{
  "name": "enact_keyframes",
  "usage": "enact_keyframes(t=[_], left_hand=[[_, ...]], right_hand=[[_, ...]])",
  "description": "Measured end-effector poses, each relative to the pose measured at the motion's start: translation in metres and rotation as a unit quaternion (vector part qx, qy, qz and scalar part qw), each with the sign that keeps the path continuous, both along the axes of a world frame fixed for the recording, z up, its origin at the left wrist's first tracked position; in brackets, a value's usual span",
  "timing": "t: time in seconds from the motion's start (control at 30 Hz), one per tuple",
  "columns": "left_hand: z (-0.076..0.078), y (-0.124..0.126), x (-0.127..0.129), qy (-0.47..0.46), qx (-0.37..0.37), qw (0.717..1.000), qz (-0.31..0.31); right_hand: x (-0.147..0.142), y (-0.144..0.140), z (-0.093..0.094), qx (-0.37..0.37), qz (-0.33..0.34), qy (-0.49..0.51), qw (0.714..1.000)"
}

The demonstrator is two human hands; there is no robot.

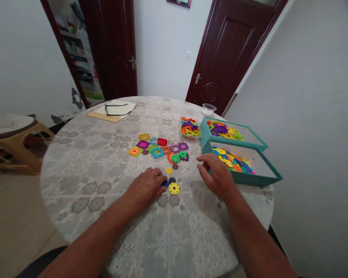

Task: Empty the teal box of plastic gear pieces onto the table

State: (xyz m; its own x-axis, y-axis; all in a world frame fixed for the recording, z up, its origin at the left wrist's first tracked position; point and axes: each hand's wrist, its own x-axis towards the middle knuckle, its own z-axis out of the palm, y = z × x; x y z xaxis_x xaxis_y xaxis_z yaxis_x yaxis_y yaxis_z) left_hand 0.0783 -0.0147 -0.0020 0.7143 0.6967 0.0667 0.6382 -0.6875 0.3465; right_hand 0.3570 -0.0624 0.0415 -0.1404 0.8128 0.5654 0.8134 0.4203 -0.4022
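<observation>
My left hand (148,184) rests on the tablecloth with its fingers curled on a dark blue plastic disc (166,184), partly hidden by the fingertips. Touching or close beside that disc are a yellow notched disc (174,188) and a black one (172,180). A small yellow disc (169,170) and a brown disc (175,166) lie just beyond. My right hand (217,173) hovers by the near teal box (256,180), thumb and forefinger apart, nothing visible between them. Farther back is a cluster of toothed plastic pieces, including a blue square frame (157,152) and a red square (162,141).
Behind the near box, a second teal box (234,142) holds more pieces. A clear tub (190,136) of pieces stands to its left, and a clear bowl (209,108) at the far edge. Black glasses (116,114) lie on papers (97,115) at the back left.
</observation>
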Motion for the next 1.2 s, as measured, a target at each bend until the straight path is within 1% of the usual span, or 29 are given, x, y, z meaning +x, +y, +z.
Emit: enact_keyframes(t=[0.07, 0.1, 0.17, 0.23, 0.3, 0.4, 0.57, 0.63, 0.73, 0.83, 0.93, 1.0, 1.1, 1.2], left_hand=[[0.000, -0.001, 0.002, 0.015, 0.015, 1.000, 0.006], [-0.001, -0.001, 0.003, 0.022, 0.020, 1.000, 0.008], [-0.001, -0.002, 0.005, 0.030, 0.028, 0.999, 0.014], [0.000, -0.003, 0.005, 0.032, 0.029, 0.999, 0.021], [0.000, -0.004, 0.005, 0.034, 0.029, 0.999, 0.028], [-0.002, -0.005, 0.005, 0.029, 0.030, 0.999, 0.033], [-0.003, -0.006, 0.004, -0.006, 0.009, 0.999, 0.052], [0.000, -0.007, 0.004, -0.005, -0.010, 0.998, 0.059], [0.005, -0.009, 0.004, -0.003, -0.036, 0.998, 0.060], [0.008, -0.008, 0.003, -0.016, -0.058, 0.996, 0.060], [0.005, -0.005, 0.000, -0.039, -0.071, 0.995, 0.057], [0.002, -0.003, -0.003, -0.057, -0.082, 0.994, 0.052], [-0.002, 0.001, -0.009, -0.112, -0.103, 0.987, 0.057], [0.001, 0.007, -0.019, -0.171, -0.124, 0.973, 0.087]], right_hand=[[-0.018, -0.002, -0.010, -0.102, 0.067, -0.026, 0.992], [-0.025, -0.003, -0.015, -0.142, 0.085, -0.042, 0.985], [-0.037, -0.005, -0.025, -0.199, 0.089, -0.076, 0.973], [-0.046, -0.007, -0.032, -0.228, 0.073, -0.102, 0.965], [-0.052, -0.008, -0.035, -0.240, 0.060, -0.109, 0.963], [-0.057, -0.007, -0.037, -0.247, 0.060, -0.093, 0.963], [-0.059, -0.004, -0.035, -0.271, 0.112, -0.050, 0.955], [-0.058, -0.002, -0.035, -0.284, 0.120, -0.020, 0.951], [-0.052, 0.001, -0.037, -0.290, 0.114, 0.026, 0.950], [-0.042, 0.004, -0.038, -0.291, 0.106, 0.047, 0.950], [-0.034, 0.006, -0.037, -0.317, 0.091, 0.044, 0.943], [-0.031, 0.007, -0.037, -0.323, 0.086, 0.021, 0.942], [-0.032, 0.007, -0.039, -0.290, 0.076, -0.020, 0.954], [-0.035, 0.006, -0.043, -0.266, 0.087, -0.028, 0.960]])
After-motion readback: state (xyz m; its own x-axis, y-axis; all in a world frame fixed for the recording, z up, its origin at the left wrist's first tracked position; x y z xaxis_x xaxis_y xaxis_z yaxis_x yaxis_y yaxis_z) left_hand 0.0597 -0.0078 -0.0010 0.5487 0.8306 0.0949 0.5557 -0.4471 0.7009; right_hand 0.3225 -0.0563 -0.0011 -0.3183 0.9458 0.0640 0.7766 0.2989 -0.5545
